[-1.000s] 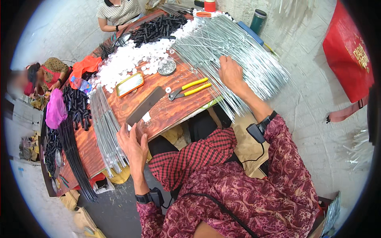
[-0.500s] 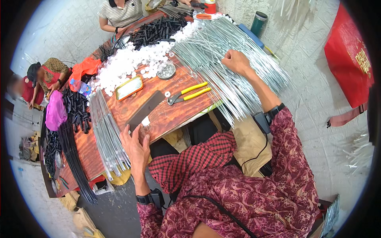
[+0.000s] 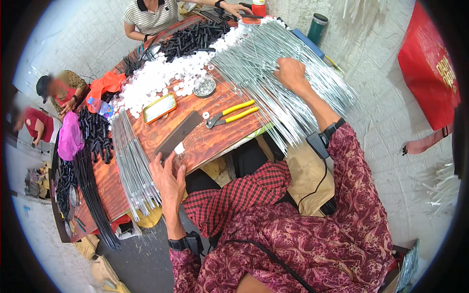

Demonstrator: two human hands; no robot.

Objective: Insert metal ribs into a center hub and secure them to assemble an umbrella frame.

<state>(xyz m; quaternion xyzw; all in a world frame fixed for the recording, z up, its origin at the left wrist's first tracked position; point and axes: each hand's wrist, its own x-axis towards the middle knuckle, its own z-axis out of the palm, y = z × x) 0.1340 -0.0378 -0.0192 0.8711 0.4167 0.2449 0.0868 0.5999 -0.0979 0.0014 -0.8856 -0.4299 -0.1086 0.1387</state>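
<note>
My right hand (image 3: pixel 291 74) is closed over a broad pile of thin silvery metal rods (image 3: pixel 293 105) on the right of the table. Its curled fingertips hide whatever they hold. At the front edge, my left hand (image 3: pixel 168 178) has its fingers apart. They are by the near end of a dark flat bar (image 3: pixel 179 134) and a small white and clear piece (image 3: pixel 180 147). Right of the bar lie pliers with yellow handles (image 3: pixel 237 112) and a small white ring-shaped piece (image 3: pixel 206 115). A second bundle of metal rods (image 3: pixel 131 158) lies left of my left hand.
Beyond the bar are a yellow-rimmed tray (image 3: pixel 159 108), a round tin of small clear pieces (image 3: pixel 204 87) and a heap of white caps (image 3: pixel 156 78). Black plastic parts (image 3: pixel 190 40) lie farther back. A co-worker (image 3: pixel 151 17) sits at the far side; others are at left.
My right hand has shifted slightly upward over the rods. My left hand stays nearly in place. The far co-worker's arm now reaches across toward the red container.
</note>
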